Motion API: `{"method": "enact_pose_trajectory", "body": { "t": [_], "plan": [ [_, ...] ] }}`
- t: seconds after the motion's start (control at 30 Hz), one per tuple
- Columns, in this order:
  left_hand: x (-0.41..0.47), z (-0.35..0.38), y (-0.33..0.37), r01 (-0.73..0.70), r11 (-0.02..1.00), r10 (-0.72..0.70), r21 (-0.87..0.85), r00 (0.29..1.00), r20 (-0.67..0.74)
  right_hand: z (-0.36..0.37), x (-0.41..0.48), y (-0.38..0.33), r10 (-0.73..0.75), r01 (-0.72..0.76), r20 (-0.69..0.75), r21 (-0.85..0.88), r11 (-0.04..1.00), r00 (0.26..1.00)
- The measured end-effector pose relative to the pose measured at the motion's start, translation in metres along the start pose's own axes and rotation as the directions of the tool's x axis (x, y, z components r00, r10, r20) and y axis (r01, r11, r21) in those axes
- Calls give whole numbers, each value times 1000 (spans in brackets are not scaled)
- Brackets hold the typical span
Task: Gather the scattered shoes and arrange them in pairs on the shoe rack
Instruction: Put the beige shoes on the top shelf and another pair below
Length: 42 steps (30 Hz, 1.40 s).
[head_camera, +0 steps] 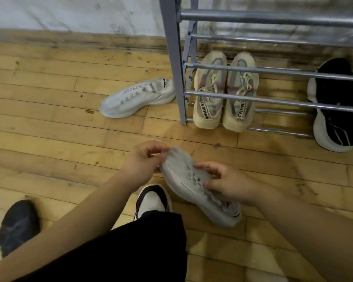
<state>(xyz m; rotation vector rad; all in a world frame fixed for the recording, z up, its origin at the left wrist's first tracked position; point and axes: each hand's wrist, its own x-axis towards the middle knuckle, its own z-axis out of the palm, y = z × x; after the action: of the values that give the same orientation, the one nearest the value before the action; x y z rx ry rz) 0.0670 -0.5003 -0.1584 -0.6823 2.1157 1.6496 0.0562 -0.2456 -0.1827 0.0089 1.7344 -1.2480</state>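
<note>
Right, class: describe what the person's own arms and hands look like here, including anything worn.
The left forearm and right forearm are bare as far as the frame shows: no sleeves. The left hand and right hand wear no gloves; no watch, bracelet or ring is visible. No markings can be made out.

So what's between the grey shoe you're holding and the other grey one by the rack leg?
Only bare wooden floor lies between the held grey shoe and the lying grey shoe, as the head view shows.
</note>
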Motion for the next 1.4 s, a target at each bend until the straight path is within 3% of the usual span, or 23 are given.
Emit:
{"method": "enact_pose_trajectory", "body": {
  "t": [0.13, 0.27, 0.47, 0.67, 0.73, 0.9, 0.97, 1.1, 1.27, 1.37, 1.4],
  "plan": [
    [11, -27, 9, -26, 991, 8, -131, 991, -132, -1, 20, -34, -26, 35, 110, -77, 996, 994],
    [17, -42, 3, -38, 941, -63, -336, 956, -285, 18, 45, -62, -71, 70, -1, 79, 994, 998],
    [1, -40, -16, 123, 842, -150, -526, 989, -8, 49, 78, -96, -94, 131, -140, 285, 950, 986],
    [-1, -56, -23, 47, 806, -151, -590, 980, -127, 59, 85, -110, -109, 132, -103, 239, 962, 989],
    [-2, -61, -22, -12, 825, -143, -565, 963, -229, 60, 87, -116, -109, 128, -113, 176, 976, 988],
    [4, -78, -21, -103, 847, -163, -522, 884, -439, 58, 108, -141, -211, 109, -327, -303, 947, 921],
    [8, -86, -24, -118, 843, -179, -525, 859, -479, 60, 123, -153, -294, 125, -325, -453, 883, 899],
    [16, -97, -38, -120, 832, -250, -541, 790, -560, 64, 160, -182, -362, 44, -243, -775, 630, 900],
    [21, -115, -60, -66, 817, -346, -573, 739, -579, 59, 200, -204, -191, -123, -200, -927, 353, 961],
    [21, -125, -73, -12, 844, -352, -536, 742, -571, 58, 204, -206, -214, -129, -167, -975, 179, 963],
    [20, -128, -74, 3, 853, -349, -522, 747, -566, 59, 203, -205, -216, -120, -155, -978, 170, 964]
  ]
}}
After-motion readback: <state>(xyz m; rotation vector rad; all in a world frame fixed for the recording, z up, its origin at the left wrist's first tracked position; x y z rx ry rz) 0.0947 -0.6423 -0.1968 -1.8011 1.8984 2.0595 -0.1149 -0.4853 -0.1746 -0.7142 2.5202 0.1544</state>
